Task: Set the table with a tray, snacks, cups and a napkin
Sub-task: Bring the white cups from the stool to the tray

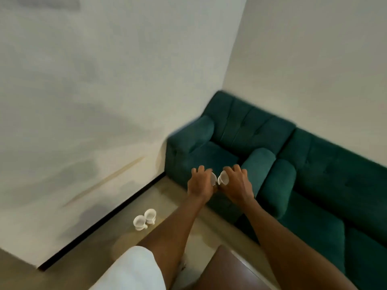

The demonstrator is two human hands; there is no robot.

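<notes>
Green tufted sofa [293, 155] against white walls [104, 101] — beige floor [94, 248], black baseboard [100, 222].

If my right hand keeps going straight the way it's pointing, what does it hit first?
Probably the green sofa: the right hand, holding a white cup, points toward its armrest. Depth is unclear.

Dark green tufted velvet armchair [211, 147] in the corner where two plain white walls [88, 105] meet. Matching green sofa [326, 185] just beside it, along the right wall. Beige floor [167, 197]; black skirting strip [100, 222] at the wall's foot.
</notes>
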